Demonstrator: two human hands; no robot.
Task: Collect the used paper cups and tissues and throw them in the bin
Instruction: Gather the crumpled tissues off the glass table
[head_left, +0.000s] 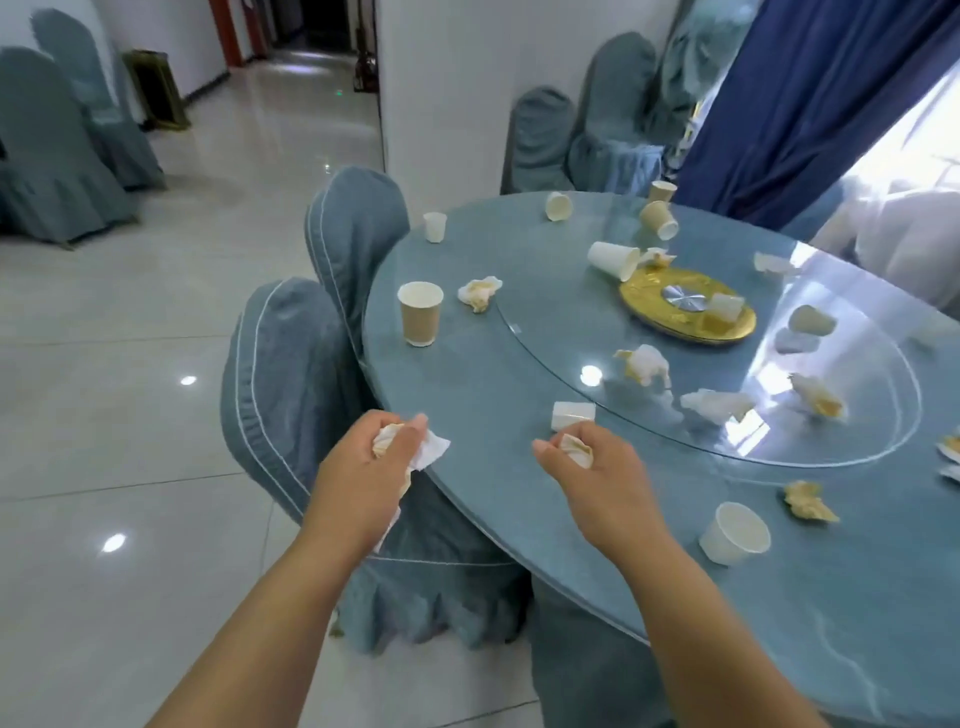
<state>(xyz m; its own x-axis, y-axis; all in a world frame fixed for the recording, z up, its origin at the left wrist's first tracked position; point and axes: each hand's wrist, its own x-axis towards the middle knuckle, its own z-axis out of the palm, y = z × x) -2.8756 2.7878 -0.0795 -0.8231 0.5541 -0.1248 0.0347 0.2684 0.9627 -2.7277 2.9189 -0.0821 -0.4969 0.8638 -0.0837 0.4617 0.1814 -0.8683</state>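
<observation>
My left hand (363, 475) grips a crumpled white tissue (434, 449) just off the round blue table's near-left edge (415, 415). My right hand (597, 478) holds a stained tissue wad (577, 449) over the table, close to a small tipped white cup (571, 414). A brown paper cup (421, 313) stands upright near the left rim. A white cup (735, 532) sits to the right of my right hand. Several more cups and stained tissues, like the tissue (480, 293), lie scattered across the table and the glass turntable (545, 332).
Two blue-covered chairs (291, 374) are pushed against the table's left side, below my left hand. A gold plate (685, 312) sits at the turntable's centre. A dark bin-like box (156, 88) stands by the far wall across the shiny tiled floor. More covered chairs stand at the back.
</observation>
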